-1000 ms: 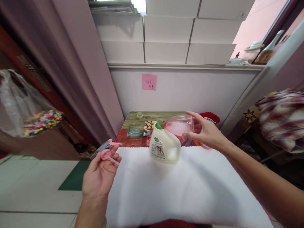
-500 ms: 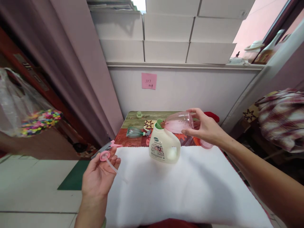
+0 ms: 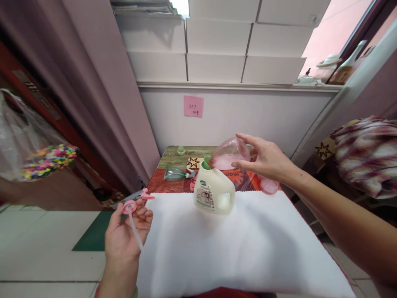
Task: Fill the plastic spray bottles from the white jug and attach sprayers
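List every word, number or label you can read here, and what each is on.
"357": pink note; the smaller writing beneath is unclear.
Cream jug: label too blurred to read.
Red table covering: lettering, not surely legible.
Windowsill bottle: label too blurred.
Upper-right white box: sticker too small.

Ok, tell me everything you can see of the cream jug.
The cream jug looks like opaque plastic and stands upright on the white cloth. It has a short neck with a green spout and no cap on, a sloping shoulder, a loop handle at the right and a pictured label, its print too small to read. The tilted pink bottle has its mouth at the spout; whether they touch is unclear.
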Demonstrator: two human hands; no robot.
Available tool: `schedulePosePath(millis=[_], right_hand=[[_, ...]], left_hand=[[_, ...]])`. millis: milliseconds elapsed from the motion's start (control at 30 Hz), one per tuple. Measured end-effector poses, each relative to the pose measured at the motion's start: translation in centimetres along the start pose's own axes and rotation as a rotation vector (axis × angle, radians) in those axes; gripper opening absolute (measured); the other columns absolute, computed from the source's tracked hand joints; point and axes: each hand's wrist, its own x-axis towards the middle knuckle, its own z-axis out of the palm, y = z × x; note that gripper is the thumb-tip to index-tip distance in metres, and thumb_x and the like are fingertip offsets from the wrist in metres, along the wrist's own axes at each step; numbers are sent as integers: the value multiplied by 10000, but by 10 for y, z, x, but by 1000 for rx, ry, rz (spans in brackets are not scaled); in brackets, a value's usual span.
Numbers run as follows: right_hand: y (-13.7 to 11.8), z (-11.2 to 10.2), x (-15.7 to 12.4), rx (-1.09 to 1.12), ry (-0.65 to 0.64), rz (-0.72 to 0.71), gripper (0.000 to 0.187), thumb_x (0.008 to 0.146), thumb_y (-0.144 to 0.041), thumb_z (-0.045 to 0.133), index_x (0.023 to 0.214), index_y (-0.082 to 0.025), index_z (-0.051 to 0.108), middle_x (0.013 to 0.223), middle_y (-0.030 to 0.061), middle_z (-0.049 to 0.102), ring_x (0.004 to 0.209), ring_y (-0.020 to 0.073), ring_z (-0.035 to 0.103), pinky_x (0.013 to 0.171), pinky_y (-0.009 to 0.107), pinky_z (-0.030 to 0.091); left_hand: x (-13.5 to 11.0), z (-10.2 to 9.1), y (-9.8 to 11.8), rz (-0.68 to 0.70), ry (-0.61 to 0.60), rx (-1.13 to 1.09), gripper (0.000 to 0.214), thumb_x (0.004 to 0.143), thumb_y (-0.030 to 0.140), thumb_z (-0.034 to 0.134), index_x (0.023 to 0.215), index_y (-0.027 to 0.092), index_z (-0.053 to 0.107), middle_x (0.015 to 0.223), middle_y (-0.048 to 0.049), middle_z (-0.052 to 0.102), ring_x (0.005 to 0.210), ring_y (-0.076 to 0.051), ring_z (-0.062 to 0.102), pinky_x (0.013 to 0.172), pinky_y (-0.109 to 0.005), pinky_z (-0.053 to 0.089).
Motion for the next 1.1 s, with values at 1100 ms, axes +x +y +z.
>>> schedulePosePath(millis=[1100], right_hand=[[-53, -19, 78, -406, -291, -241, 798, 746, -549, 790, 1457, -271, 558, 1215, 88, 737, 1118, 341, 682, 925, 423, 527]], left_hand=[[2, 0, -14, 18, -47, 41, 258, 1001, 144, 444, 1000, 105, 699, 862, -90, 753, 598, -111, 641, 610, -264, 601]])
